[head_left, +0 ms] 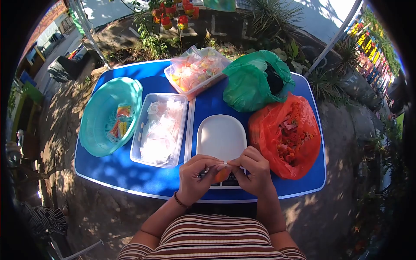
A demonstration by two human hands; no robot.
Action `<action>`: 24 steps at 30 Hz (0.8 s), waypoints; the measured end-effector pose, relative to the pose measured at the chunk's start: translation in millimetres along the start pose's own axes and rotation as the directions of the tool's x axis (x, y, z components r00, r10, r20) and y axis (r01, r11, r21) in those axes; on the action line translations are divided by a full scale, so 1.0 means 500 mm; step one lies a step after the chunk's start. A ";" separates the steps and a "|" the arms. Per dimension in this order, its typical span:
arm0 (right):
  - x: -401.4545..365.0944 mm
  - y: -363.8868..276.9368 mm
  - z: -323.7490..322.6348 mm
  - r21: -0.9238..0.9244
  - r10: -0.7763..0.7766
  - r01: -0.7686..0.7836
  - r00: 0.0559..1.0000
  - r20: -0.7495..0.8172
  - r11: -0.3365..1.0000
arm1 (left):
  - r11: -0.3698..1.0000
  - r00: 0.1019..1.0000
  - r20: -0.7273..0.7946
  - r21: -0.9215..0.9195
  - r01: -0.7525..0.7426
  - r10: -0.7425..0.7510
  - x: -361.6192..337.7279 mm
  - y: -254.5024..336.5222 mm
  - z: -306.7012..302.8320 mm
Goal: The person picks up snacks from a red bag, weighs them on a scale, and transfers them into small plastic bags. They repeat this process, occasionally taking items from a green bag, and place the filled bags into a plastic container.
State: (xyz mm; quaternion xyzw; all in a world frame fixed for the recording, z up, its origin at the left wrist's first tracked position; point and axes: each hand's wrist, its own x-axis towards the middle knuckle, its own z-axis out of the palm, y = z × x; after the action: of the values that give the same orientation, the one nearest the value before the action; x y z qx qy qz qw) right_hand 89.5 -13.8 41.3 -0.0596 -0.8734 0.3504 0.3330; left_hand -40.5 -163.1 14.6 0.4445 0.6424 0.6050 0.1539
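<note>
My left hand (198, 175) and my right hand (252, 172) meet in front of me, over the near end of a white scale (222, 136). Both pinch the top edge of a small clear packet (222, 174) with something orange in it. The fingertips of the two hands are close together. The scale's pan is bare, and its buttons are partly hidden behind my hands. Right of the scale sits a red plastic bag (264, 130) holding red and orange pieces. To the left, a clear tub (134, 151) holds many white and clear packets.
A teal basket (93, 117) with a few colourful packets is at the table's left. At the back are a clear container (208, 86) of orange-yellow packets and a green plastic bag (245, 82). The blue table (117, 175) has a white edge.
</note>
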 end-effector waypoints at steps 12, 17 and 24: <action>0.010 -0.026 0.000 0.087 0.113 -0.110 0.993 -0.029 0.990 | 0.997 0.996 -0.043 -0.011 -0.080 0.079 0.005 0.000 -0.017; 0.038 -0.033 0.037 0.141 0.089 -0.099 0.993 0.078 0.985 | 0.995 0.990 -0.096 0.024 -0.097 0.099 0.005 0.014 -0.058; 0.127 -0.083 0.116 0.177 -0.100 0.072 0.983 0.152 0.982 | 0.962 0.962 -0.225 0.255 -0.094 0.154 -0.028 0.019 -0.179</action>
State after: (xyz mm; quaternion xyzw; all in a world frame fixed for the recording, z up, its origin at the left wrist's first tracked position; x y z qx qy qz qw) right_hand 9.9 -56.6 71.8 0.0354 -0.8657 0.4129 0.2806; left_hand -94.9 -232.1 38.3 0.4223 0.6958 0.5806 -0.0194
